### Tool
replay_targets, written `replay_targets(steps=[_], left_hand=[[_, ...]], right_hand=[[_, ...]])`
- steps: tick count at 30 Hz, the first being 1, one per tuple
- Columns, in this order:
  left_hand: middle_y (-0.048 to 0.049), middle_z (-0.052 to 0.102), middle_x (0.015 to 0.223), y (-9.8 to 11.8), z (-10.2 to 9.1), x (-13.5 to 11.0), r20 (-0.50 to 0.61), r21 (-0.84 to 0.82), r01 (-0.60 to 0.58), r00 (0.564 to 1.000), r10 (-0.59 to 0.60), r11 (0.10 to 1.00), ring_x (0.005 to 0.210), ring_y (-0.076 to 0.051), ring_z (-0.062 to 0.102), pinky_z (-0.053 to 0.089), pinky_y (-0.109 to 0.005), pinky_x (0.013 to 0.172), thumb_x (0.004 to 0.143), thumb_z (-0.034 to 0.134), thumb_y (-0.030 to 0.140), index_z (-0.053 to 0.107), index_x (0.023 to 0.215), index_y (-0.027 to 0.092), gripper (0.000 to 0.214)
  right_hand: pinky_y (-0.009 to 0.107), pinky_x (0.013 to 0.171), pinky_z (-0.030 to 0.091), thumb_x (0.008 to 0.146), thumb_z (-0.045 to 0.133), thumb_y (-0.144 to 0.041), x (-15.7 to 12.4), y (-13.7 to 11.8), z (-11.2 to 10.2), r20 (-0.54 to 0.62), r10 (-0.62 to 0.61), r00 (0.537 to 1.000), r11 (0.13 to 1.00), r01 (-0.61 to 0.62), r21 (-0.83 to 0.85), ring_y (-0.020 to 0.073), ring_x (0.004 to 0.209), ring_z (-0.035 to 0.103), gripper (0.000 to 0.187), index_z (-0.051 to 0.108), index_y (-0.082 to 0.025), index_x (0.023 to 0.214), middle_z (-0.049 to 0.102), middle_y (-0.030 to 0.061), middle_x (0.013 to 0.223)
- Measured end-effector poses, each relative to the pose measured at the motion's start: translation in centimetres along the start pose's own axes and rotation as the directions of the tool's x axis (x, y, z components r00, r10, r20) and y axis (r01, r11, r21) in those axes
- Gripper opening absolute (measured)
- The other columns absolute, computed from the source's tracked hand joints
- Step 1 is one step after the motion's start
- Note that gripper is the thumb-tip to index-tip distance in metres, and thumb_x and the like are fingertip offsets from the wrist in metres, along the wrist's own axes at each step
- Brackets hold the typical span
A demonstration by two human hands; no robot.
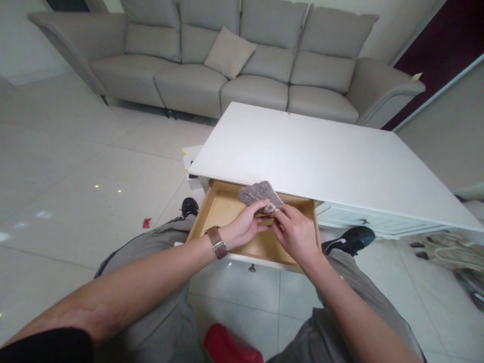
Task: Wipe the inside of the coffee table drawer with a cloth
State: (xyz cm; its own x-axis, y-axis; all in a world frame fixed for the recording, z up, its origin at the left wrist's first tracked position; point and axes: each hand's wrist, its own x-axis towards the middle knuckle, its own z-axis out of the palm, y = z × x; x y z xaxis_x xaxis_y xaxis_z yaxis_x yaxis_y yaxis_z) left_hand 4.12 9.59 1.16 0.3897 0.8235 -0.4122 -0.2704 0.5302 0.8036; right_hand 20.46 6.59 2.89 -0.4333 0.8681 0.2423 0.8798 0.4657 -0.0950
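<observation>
A grey-brown knitted sock [258,192] with a pale patterned edge is held over the open drawer. My left hand [244,224], with a brown watch strap on the wrist, pinches the sock's near end between thumb and fingers. From the other side, my right hand [297,233] grips the same end, its fingers close to the left thumb. Beneath both hands the wooden drawer [217,204] is pulled out from the white coffee table [321,156]. A dark knob [252,268] sits on the drawer's front. My fingers partly hide the sock's near end.
My legs straddle the drawer, with a black shoe [350,241] by its right side. Something red [230,345] lies on the floor below. A small red piece [146,222] is on the tiles at left. Beyond the table stands a grey sofa [253,93] with a beige cushion [230,52].
</observation>
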Motion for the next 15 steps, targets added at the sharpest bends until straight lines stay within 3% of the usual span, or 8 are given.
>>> replay_targets(steps=[2, 4, 6, 9, 12, 15], left_hand=[[-0.0031, 0.071, 0.087, -0.5, -0.3, 0.5, -0.093, -0.192, -0.008, 0.996, -0.01, 0.981, 0.075, -0.013, 0.067, 0.053, -0.024, 0.068, 0.084, 0.07, 0.037, 0.064, 0.092, 0.017, 0.022], [-0.0007, 0.067, 0.072, -1.3, -1.0, 1.2, -0.2, -0.256, 0.004, 0.978, -0.057, 0.967, 0.063, -0.012, 0.062, 0.049, -0.023, 0.059, 0.069, 0.079, 0.025, 0.061, 0.079, 0.016, 0.022], [-0.0019, 0.069, 0.071, -1.7, -1.9, 1.9, -0.294, -0.182, -0.008, 0.955, -0.047, 0.983, 0.063, -0.014, 0.064, 0.05, -0.025, 0.06, 0.063, 0.078, 0.018, 0.063, 0.079, 0.016, 0.021], [-0.0063, 0.076, 0.088, -1.4, -3.2, 2.8, -0.336, 0.11, -0.138, 0.927, 0.167, 0.984, 0.085, -0.022, 0.071, 0.055, -0.033, 0.077, 0.066, 0.073, 0.02, 0.069, 0.091, 0.016, 0.026], [-0.0074, 0.077, 0.106, -0.7, -4.4, 3.3, -0.173, 0.53, -0.216, 0.919, 0.354, 0.82, 0.104, -0.027, 0.069, 0.053, -0.04, 0.093, 0.07, 0.071, 0.025, 0.069, 0.103, 0.017, 0.034], [-0.0115, 0.072, 0.123, -1.5, -5.4, 3.8, 0.106, 0.812, -0.23, 0.962, 0.25, 0.537, 0.111, -0.031, 0.067, 0.052, -0.043, 0.098, 0.068, 0.078, 0.032, 0.061, 0.127, 0.016, 0.063]], right_hand=[[0.029, 0.075, 0.043, 0.097, 0.052, -0.019, -0.8, -1.7, 0.7, 0.081, -0.091, 0.993, 0.996, 0.089, 0.024, 0.0212, 0.094, 0.058, 0.02, 0.07, -0.019, 0.105, 0.067, 0.0115, 0.11], [0.03, 0.076, 0.043, 0.097, 0.055, -0.02, -1.2, -2.7, 1.4, 0.144, -0.165, 0.976, 0.985, 0.157, 0.066, 0.0209, 0.094, 0.057, 0.018, 0.071, -0.019, 0.105, 0.066, 0.0112, 0.11], [0.032, 0.082, 0.044, 0.097, 0.055, -0.022, -1.4, -3.0, 1.7, 0.169, -0.209, 0.963, 0.974, 0.189, 0.127, 0.0216, 0.101, 0.056, 0.018, 0.071, -0.019, 0.106, 0.064, 0.011, 0.116], [0.036, 0.09, 0.044, 0.098, 0.054, -0.023, -1.5, -2.8, 1.3, 0.173, -0.226, 0.959, 0.962, 0.193, 0.192, 0.0229, 0.11, 0.054, 0.019, 0.069, -0.018, 0.107, 0.062, 0.0118, 0.123], [0.037, 0.09, 0.045, 0.098, 0.051, -0.024, -1.7, -2.6, 0.6, 0.235, -0.237, 0.943, 0.961, 0.192, 0.2, 0.023, 0.107, 0.057, 0.018, 0.069, -0.017, 0.099, 0.065, 0.011, 0.114], [0.037, 0.088, 0.048, 0.099, 0.049, -0.027, -2.3, -2.6, 0.4, 0.368, -0.234, 0.9, 0.965, 0.169, 0.199, 0.0233, 0.103, 0.062, 0.023, 0.07, -0.017, 0.1, 0.069, 0.0105, 0.108]])
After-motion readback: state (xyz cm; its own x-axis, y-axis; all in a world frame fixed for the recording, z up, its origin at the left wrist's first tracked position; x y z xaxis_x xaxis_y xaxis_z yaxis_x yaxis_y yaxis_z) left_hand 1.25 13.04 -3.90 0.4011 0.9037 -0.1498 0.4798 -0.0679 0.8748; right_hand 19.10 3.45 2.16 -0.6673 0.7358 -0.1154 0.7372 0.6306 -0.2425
